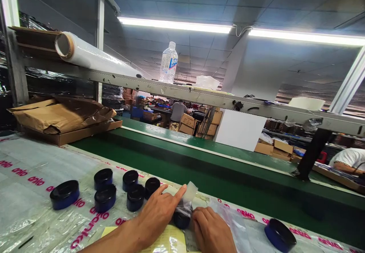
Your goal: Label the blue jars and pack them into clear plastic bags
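Between my hands sits a dark round cap (181, 219), partly covered by a clear plastic bag (190, 192) whose end sticks up. My left hand (158, 213) reaches over from the left, two fingers stretched out. One fingertip touches the plastic; the thumb is hidden. On the right, my right hand (212, 228) has its fingers curled against the cap and the plastic, fingertips partly out of sight. Yellow paper (168, 239) lies beneath. Left of my hands stand several similar black-and-blue caps (105, 198), and another cap (280, 234) lies to the right.
A green conveyor belt (228, 184) runs behind the table (34, 162). Brown paper (65, 114) in a shallow carton is at the left. Overhead, a shelf rail (154, 87) carries a film roll (94, 57) and a bottle (169, 65). Other people work beyond.
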A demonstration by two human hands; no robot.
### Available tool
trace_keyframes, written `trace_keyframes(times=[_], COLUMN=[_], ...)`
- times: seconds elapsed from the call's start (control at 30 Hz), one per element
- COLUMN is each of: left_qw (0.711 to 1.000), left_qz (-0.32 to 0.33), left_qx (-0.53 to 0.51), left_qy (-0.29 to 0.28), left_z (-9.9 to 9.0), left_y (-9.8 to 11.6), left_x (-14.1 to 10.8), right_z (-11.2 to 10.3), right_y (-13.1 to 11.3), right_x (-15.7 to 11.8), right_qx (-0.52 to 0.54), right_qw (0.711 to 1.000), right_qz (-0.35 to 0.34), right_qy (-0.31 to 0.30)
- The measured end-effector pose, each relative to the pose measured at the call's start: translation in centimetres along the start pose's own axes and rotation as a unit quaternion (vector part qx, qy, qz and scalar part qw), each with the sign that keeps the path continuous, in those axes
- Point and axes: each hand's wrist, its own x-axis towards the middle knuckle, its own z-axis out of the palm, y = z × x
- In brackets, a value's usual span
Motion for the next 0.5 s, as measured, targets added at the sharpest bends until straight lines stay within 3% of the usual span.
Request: trace_keyframes(times=[0.13, 0.33, 0.5], left_qw=[0.999, 0.998, 0.996], left_qz=[0.031, 0.053, 0.047], left_qx=[-0.005, 0.025, 0.012], left_qy=[0.013, -0.029, -0.070], left_z=[-0.2, -1.5, -1.0], left_y=[0.2, 1.1, 1.3], left_x=[-0.8, -0.7, -0.5], right_z=[0.1, 0.6, -0.6], right_y=[0.0, -0.5, -1.5], right_x=[-0.4, -0.6, 1.3], right_qx=[-0.015, -0.055, -0.075], right_qw=[1.000, 0.996, 0.987], right_qz=[-0.012, -0.054, -0.030], right_qy=[-0.021, -0.048, -0.139])
